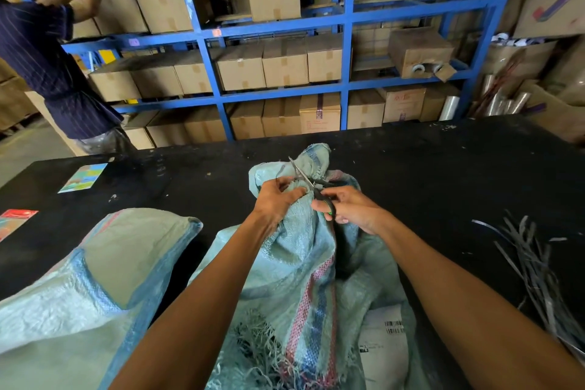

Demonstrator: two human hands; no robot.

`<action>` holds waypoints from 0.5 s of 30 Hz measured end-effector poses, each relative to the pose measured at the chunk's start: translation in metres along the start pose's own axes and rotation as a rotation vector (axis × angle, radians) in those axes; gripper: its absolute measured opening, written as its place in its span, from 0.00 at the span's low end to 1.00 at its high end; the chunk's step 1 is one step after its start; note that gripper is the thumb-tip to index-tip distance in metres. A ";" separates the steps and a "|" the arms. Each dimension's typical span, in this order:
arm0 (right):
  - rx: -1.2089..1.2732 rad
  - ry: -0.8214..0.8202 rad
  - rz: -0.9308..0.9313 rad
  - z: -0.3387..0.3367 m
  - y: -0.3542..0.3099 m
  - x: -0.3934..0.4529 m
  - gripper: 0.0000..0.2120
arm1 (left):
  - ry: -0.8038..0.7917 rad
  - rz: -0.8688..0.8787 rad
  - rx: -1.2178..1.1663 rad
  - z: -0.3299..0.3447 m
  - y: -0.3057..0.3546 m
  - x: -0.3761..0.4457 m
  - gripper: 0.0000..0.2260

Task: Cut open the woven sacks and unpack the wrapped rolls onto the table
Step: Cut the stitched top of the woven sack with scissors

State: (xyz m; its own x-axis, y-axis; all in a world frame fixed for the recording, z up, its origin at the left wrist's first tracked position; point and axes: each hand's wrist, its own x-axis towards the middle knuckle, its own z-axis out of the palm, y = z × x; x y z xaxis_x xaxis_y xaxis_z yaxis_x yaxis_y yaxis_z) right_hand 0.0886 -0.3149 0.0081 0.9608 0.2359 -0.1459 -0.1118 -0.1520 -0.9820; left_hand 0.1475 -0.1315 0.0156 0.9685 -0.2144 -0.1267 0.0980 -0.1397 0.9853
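Note:
A pale blue-green woven sack (304, 263) with a red and blue stripe lies on the black table (443, 174), its tied neck bunched at the far end. My left hand (278, 199) grips the gathered neck. My right hand (351, 209) holds black-handled scissors (308, 182), their blades opened at the neck by a dark tie. A white shipping label (384, 345) shows on the sack's near right side. A second, fuller woven sack (91, 282) lies to the left.
Cut black strapping (535, 269) is piled on the table's right. Colourful printed cards (84, 178) lie at far left. Blue shelving (348, 51) stacked with cardboard boxes stands behind the table. Another person (47, 57) reaches up to a shelf at the left.

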 end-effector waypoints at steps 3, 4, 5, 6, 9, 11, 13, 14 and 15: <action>0.021 -0.023 -0.004 0.000 0.001 0.000 0.19 | 0.040 0.001 -0.029 -0.001 -0.003 -0.002 0.16; 0.040 -0.037 -0.007 -0.001 0.003 0.001 0.20 | 0.050 -0.016 -0.051 -0.001 -0.003 -0.002 0.17; 0.057 -0.045 -0.008 -0.001 0.004 0.000 0.21 | 0.059 -0.038 -0.073 -0.002 -0.005 -0.002 0.17; 0.067 -0.040 -0.008 -0.002 0.006 -0.001 0.21 | 0.063 -0.061 -0.098 -0.004 -0.006 -0.003 0.16; 0.053 -0.006 -0.007 -0.002 0.010 -0.004 0.19 | 0.086 -0.100 -0.164 -0.005 -0.010 -0.002 0.14; 0.007 -0.038 0.008 -0.002 0.010 -0.007 0.19 | 0.088 -0.105 -0.175 -0.003 -0.012 -0.003 0.14; 0.024 -0.120 0.061 -0.001 0.009 -0.008 0.24 | 0.092 -0.112 -0.187 0.000 -0.012 -0.004 0.14; 0.073 -0.152 0.086 -0.001 0.009 -0.009 0.28 | 0.097 -0.117 -0.192 0.001 -0.011 -0.003 0.13; 0.124 -0.159 0.093 0.000 0.009 -0.009 0.30 | 0.111 -0.122 -0.196 0.001 -0.011 -0.002 0.13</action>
State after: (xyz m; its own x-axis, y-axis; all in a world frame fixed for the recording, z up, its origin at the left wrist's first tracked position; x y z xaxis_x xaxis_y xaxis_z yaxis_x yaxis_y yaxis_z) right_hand 0.0793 -0.3188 0.0001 0.8938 0.3763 -0.2440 -0.2379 -0.0632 -0.9692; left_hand 0.1440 -0.1303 0.0045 0.9649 -0.0989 -0.2432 0.2476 0.0347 0.9682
